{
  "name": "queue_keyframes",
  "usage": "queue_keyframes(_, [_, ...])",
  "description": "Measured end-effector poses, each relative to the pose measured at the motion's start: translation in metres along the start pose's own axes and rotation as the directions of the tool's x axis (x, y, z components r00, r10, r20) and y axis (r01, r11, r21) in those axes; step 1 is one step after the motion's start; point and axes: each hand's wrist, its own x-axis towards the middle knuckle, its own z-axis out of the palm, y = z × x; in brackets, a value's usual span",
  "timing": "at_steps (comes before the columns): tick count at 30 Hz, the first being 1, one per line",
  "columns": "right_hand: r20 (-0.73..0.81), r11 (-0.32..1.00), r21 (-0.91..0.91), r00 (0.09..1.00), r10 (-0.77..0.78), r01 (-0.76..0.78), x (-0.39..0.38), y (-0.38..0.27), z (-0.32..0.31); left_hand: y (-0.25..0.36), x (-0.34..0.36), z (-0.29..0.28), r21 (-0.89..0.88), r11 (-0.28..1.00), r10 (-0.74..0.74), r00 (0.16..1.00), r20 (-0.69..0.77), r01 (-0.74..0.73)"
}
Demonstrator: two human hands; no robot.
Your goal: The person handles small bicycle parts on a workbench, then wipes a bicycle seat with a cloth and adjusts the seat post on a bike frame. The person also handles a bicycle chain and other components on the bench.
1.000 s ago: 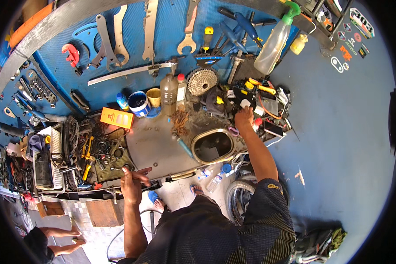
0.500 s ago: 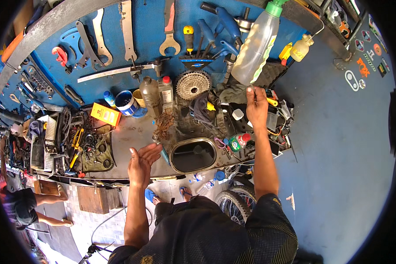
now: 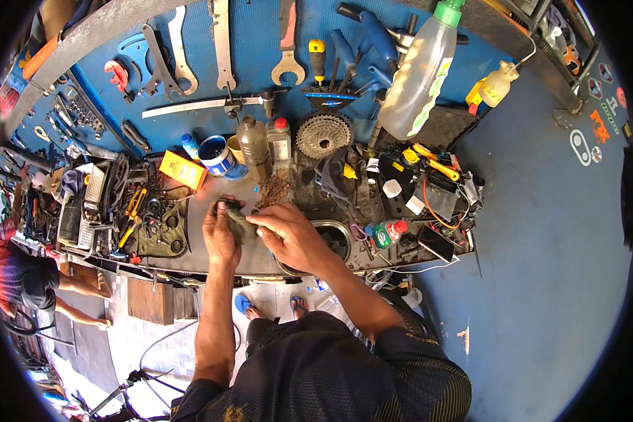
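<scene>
My left hand is closed round a dark olive cloth, held above the metal worktop. My right hand grips the cloth's right side with its fingertips; its forearm reaches in from the lower right. Just beyond the hands lie a rusty-brown tangle of material and a dark plastic bottle. The oval metal basin is partly hidden behind my right hand. A green-labelled bottle with a red cap stands right of the basin.
A blue tool board backs the cluttered bench, with a hanging spray bottle, a cassette, a yellow-orange box and a phone. A co-worker bends at the far left. A wooden box sits below.
My right hand has come down and left from beside the spray bottle, bringing a cloth. My left hand, open earlier, has closed on it. The co-worker shows more at the left.
</scene>
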Motion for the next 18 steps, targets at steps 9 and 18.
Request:
queue_keyframes(9, [-0.152,0.984,0.048,0.973,0.175,-0.17,-0.01,-0.01,0.039,0.019,-0.04,0.0,-0.093,0.994,-0.049,0.984,0.17,0.066])
queue_keyframes(18, [0.015,0.865,0.392,0.942,0.335,-0.314,-0.03,0.015,0.021,0.043,-0.072,-0.011,0.005,0.985,-0.167,0.957,0.238,0.171])
